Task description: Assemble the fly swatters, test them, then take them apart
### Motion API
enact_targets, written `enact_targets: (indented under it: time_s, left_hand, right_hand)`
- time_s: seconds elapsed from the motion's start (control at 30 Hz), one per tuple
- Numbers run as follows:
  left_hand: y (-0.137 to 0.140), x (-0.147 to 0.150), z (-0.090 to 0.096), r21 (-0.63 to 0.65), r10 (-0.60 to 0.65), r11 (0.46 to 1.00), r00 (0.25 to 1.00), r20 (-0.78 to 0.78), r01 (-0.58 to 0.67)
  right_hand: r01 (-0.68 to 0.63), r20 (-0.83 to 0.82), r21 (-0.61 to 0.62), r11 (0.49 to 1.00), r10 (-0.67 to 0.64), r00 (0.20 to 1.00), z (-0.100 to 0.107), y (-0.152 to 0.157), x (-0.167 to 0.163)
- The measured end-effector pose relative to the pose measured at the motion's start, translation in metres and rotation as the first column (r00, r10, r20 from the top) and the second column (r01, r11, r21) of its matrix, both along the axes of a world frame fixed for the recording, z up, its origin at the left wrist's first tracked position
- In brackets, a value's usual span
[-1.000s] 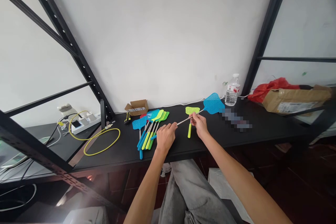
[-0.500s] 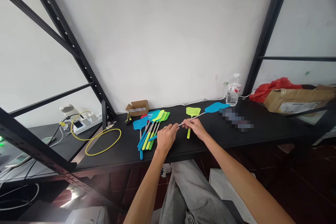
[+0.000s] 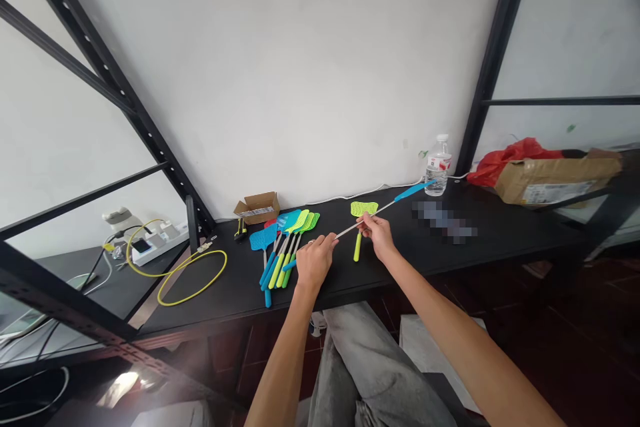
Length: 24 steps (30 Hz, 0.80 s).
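Observation:
My left hand (image 3: pixel 315 260) is closed around the handle end of a blue fly swatter (image 3: pixel 415 191), and a bit of blue handle sticks out on its left side. Farther up the thin metal rod, my right hand (image 3: pixel 376 232) pinches the same swatter. Its blue head is seen nearly edge-on and overlaps the water bottle in view. Under the rod lies a yellow-green fly swatter (image 3: pixel 357 248), partly covered by my right hand. Left of my left hand, several blue, yellow and green fly swatters (image 3: pixel 280 260) lie in a fanned pile.
An open cardboard box (image 3: pixel 257 208) and a yellow-black item (image 3: pixel 241 229) stand by the wall. A water bottle (image 3: pixel 438 167) is at the back right, near a blurred item (image 3: pixel 444 220). A yellow cable (image 3: pixel 225 267) loops at left beside a power strip (image 3: pixel 167 243). A carton (image 3: pixel 555 180) sits far right.
My right hand has moved up the rod, away from my left hand, so more rod shows between them. The blue head has turned from face-on to nearly edge-on. The view shifted slightly.

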<state>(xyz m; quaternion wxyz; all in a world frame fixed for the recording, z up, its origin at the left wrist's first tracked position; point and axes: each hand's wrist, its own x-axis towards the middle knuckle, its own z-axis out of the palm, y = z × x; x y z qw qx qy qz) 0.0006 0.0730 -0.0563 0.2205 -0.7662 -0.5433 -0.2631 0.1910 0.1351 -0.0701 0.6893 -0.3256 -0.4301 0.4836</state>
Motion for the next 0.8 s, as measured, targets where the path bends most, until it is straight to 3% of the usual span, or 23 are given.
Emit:
enact_targets:
  time_s: [0.23, 0.37, 0.53, 0.67, 0.8]
  left_hand:
    - [-0.001, 0.002, -0.001, 0.027, -0.039, 0.999, 0.999, -0.011, 0.040]
    - [-0.001, -0.001, -0.002, 0.037, -0.052, 0.998, 0.999, -0.005, 0.052]
    - [-0.001, -0.007, -0.003, 0.090, -0.075, 0.993, 0.996, 0.042, 0.071]
    - [0.000, -0.005, -0.004, 0.099, -0.090, 0.992, 0.994, 0.055, 0.084]
    - [0.000, -0.002, -0.003, 0.063, -0.061, 0.996, 0.997, 0.045, 0.058]
  right_hand:
    - [0.214, -0.242, -0.069, 0.974, -0.224, 0.944, 0.003, 0.004, 0.009]
    - [0.244, -0.256, -0.067, 0.967, -0.253, 0.933, 0.004, 0.004, 0.010]
    - [0.075, -0.002, 0.027, 0.997, -0.075, 0.997, 0.003, -0.003, 0.005]
    - [-0.117, 0.280, 0.087, 0.989, 0.089, 0.956, 0.002, -0.008, 0.000]
    - [-0.180, 0.292, 0.068, 0.981, 0.154, 0.944, 0.001, -0.007, 0.000]
